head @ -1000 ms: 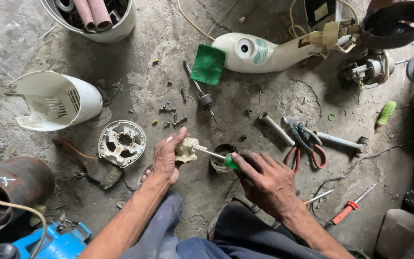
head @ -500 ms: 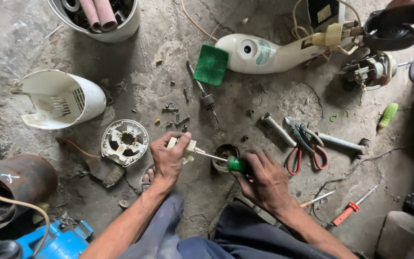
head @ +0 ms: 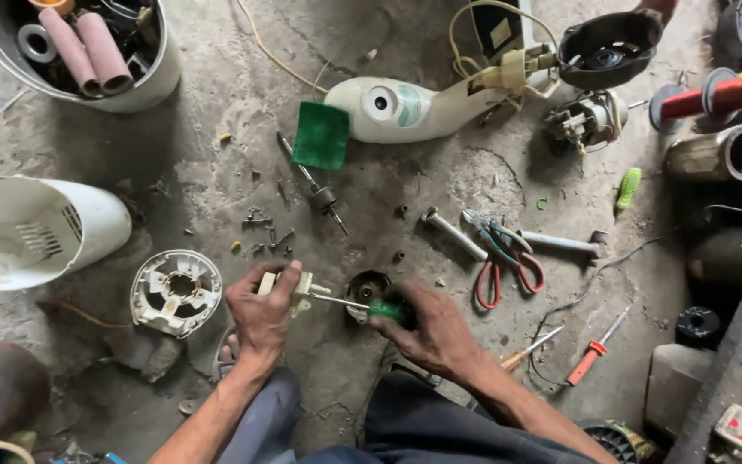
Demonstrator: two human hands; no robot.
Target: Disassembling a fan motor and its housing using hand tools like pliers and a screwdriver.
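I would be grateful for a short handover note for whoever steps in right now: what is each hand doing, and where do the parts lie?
Left hand: grips a small cream plastic part, held just above the floor.
Right hand: holds a green-handled screwdriver, tip set against that part.
Already apart: white round housing left of the hands, white shroud further left, loose screws on the concrete.
Nearby: red-handled pliers and a red screwdriver to the right.
Whether the screw is out: cannot tell.

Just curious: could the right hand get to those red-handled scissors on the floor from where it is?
Probably yes: the scissors lie just beside the right hand on open floor, but it holds a green-handled screwdriver.
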